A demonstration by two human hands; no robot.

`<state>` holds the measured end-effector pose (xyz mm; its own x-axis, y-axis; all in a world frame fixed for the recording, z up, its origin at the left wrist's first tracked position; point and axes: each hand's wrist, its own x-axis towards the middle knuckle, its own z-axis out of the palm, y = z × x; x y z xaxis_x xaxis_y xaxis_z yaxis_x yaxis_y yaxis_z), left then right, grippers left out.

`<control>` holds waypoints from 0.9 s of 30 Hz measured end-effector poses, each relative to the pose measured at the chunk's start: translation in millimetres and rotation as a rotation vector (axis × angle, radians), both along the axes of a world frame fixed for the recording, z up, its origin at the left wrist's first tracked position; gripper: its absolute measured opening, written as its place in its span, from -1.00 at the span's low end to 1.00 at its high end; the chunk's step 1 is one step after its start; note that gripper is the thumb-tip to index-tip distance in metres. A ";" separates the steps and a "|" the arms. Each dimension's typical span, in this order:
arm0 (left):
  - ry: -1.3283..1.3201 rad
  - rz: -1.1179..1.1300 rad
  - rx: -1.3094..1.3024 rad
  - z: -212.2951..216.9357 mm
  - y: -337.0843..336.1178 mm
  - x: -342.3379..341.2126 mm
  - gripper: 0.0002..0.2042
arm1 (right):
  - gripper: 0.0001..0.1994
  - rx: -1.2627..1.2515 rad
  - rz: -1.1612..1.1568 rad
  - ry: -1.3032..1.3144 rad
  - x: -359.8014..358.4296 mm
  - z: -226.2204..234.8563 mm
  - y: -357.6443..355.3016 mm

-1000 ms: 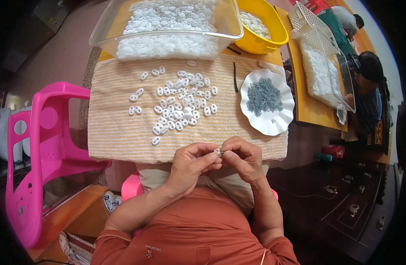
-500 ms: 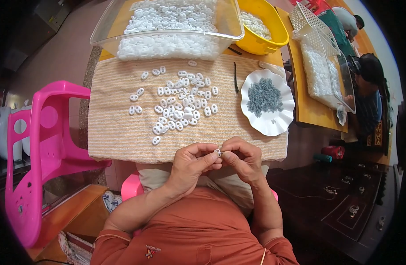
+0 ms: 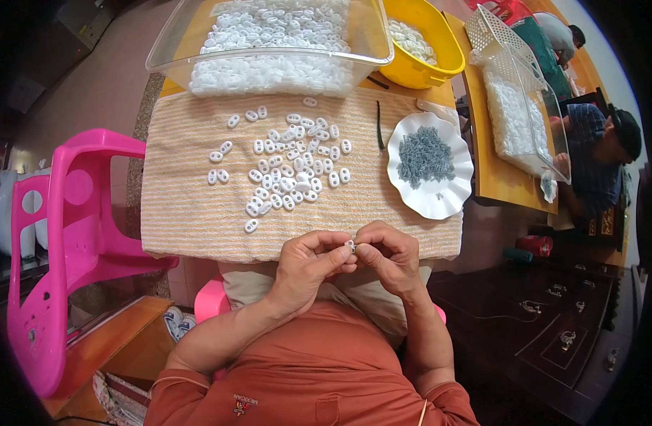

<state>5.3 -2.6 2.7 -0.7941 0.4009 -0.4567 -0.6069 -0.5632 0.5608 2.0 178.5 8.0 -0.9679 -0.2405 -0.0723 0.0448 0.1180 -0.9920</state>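
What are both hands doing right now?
Left hand: closed, holding a small white piece.
Right hand: closed beside that piece; can't tell what it's holding.

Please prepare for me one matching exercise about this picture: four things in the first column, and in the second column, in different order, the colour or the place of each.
Things:
1. basin
2. chair
3. plate
4. small piece

Colour or place:
A. white, with a heap of grey bits on it
B. between the left hand and the right hand
C. yellow, beside the clear box
D. pink, to the left of the cloth

Right pairs: 1-C, 2-D, 3-A, 4-B
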 end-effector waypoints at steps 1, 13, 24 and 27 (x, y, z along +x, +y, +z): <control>0.000 0.001 0.000 0.1 -0.1 0.3 -0.78 | -0.94 0.003 -0.006 -0.002 0.1 0.4 -0.4; 0.030 0.071 -0.031 -3.0 4.7 6.1 -0.82 | -0.89 0.116 -0.001 0.034 -1.4 5.4 -2.6; 0.122 0.078 -0.025 -3.3 5.0 -2.6 -0.85 | -0.86 -0.008 -0.031 -0.097 -5.3 7.6 -5.6; 0.102 0.078 -0.048 -1.4 2.1 -3.7 -0.85 | -0.83 -0.003 -0.026 -0.109 -8.6 11.1 -6.6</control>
<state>1.6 -0.5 1.2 -0.8654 0.3159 -0.3889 -0.5006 -0.5774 0.6450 -6.6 171.9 19.0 -0.9602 -0.2162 -0.1767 0.1554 0.1121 -0.9815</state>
